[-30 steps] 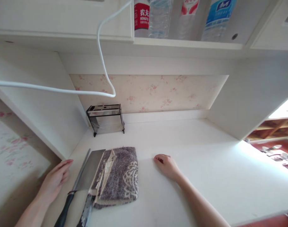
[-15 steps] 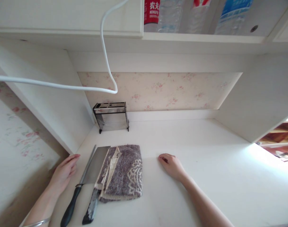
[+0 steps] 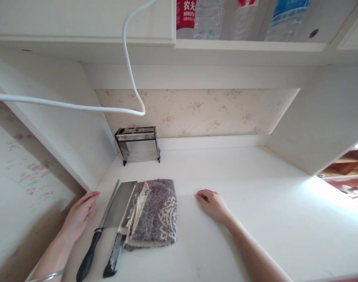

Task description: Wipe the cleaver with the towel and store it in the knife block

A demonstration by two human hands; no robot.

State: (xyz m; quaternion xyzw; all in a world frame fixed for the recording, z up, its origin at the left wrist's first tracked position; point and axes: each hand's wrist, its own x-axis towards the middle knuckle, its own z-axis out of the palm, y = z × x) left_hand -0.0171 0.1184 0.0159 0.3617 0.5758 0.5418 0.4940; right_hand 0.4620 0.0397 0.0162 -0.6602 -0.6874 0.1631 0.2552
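Observation:
My left hand (image 3: 82,211) rests at the counter's left edge, its fingers loosely stretched and holding nothing. Just right of it lies a honing steel (image 3: 92,248) with a black handle, its thin rod pointing away from me. Beside that is a cleaver (image 3: 118,205), its broad blade partly covered by a folded grey-brown towel (image 3: 155,213) with a cream pattern; the dark handle sticks out toward me. On the bare counter right of the towel, my right hand (image 3: 213,204) rests with its fingers curled in and no object showing in them.
A black-framed knife block (image 3: 139,145) with clear sides stands at the back left. A white cable (image 3: 108,109) hangs across the upper left. Overhead, a cabinet shelf (image 3: 249,46) holds several bottles. White side panels (image 3: 311,117) bound the counter (image 3: 240,172).
The view has shifted very slightly. Both hands and the things on the counter keep their places.

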